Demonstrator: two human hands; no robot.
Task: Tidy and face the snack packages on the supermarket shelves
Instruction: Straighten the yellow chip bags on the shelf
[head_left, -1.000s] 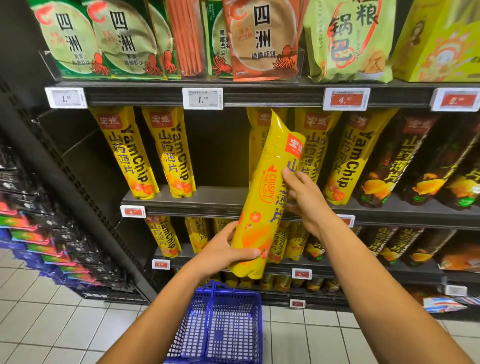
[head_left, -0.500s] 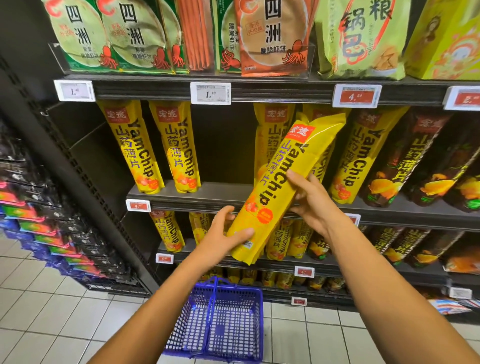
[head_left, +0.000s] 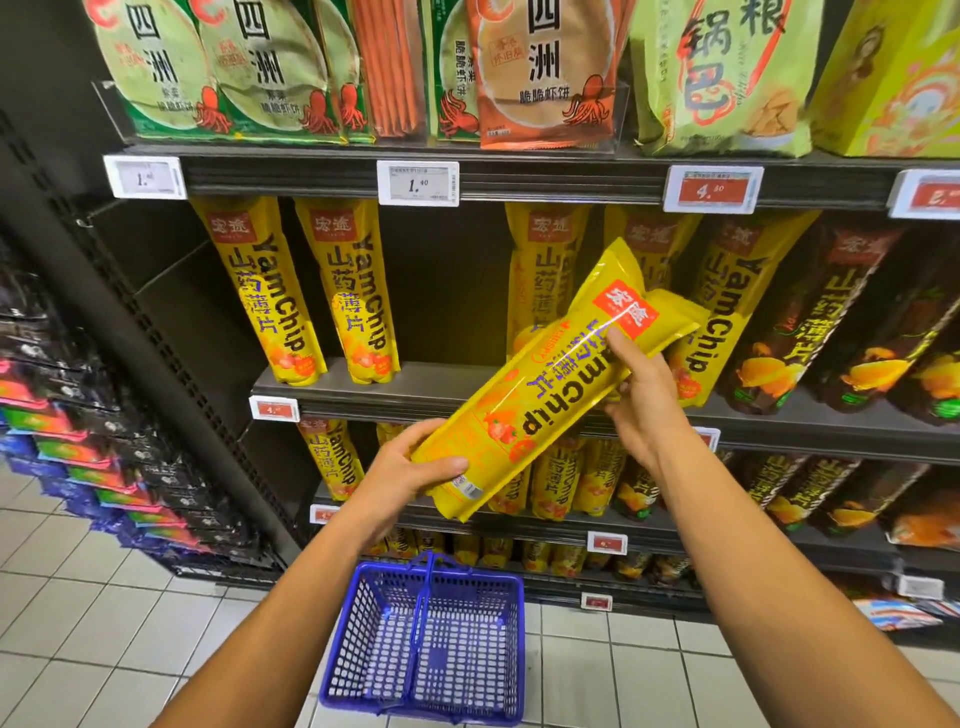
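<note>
Head view: yellow YamChip package (head_left: 550, 384) held in front of the middle shelf (head_left: 415, 387), tilted, logo end up-right, barcode end down-left.
Left hand (head_left: 410, 475): grips the package's lower end, thumb across the front near the barcode, fingers curled behind.
Right hand (head_left: 641, 402): holds the package's upper part from the right, thumb tip pressed on the face just below the red logo patch, fingers wrapped under.
Package position: off the shelf, carried by both hands; its lower end reaches below the middle shelf's edge.
Middle shelf, left of package: two yellow YamChip packs (head_left: 306, 296) standing, leaning.
Middle shelf, behind and right of package: more yellow packs, then dark YamChip packs (head_left: 826, 322).
Above package: price tag (head_left: 418, 183) reading 1.40.
Below package: blue shopping basket (head_left: 426, 644) on the tiled floor.
</note>
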